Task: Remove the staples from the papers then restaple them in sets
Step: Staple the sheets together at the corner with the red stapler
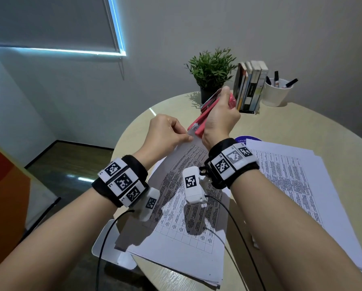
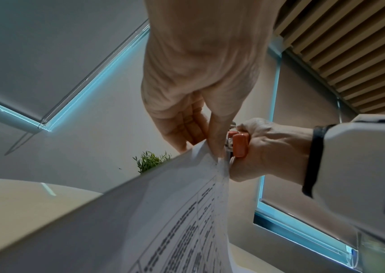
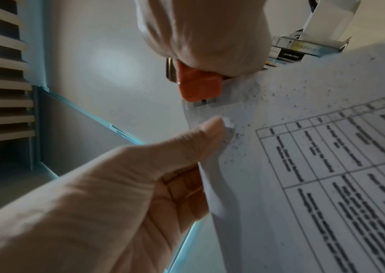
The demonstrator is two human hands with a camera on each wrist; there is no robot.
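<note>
My left hand [image 1: 167, 135] pinches the top corner of a lifted set of printed papers [image 1: 182, 164] between thumb and fingers. My right hand [image 1: 220, 118] grips a red stapler [image 1: 201, 120], whose back end sits on that corner. In the left wrist view the left hand [image 2: 200, 118] holds the paper edge [image 2: 210, 184] beside the stapler [image 2: 240, 144] in the right hand [image 2: 268, 147]. The right wrist view shows the stapler's red tip [image 3: 198, 86] on the paper corner [image 3: 240, 110], with the left thumb [image 3: 200, 136] pressed just below it and the right hand [image 3: 205, 33] above.
More printed sheets [image 1: 291, 181] lie spread on the round wooden table [image 1: 302, 127]. At the back stand a potted plant [image 1: 211, 70], a row of books [image 1: 249, 87] and a white cup of markers [image 1: 277, 91]. A blue disc [image 1: 244, 139] peeks from under the papers.
</note>
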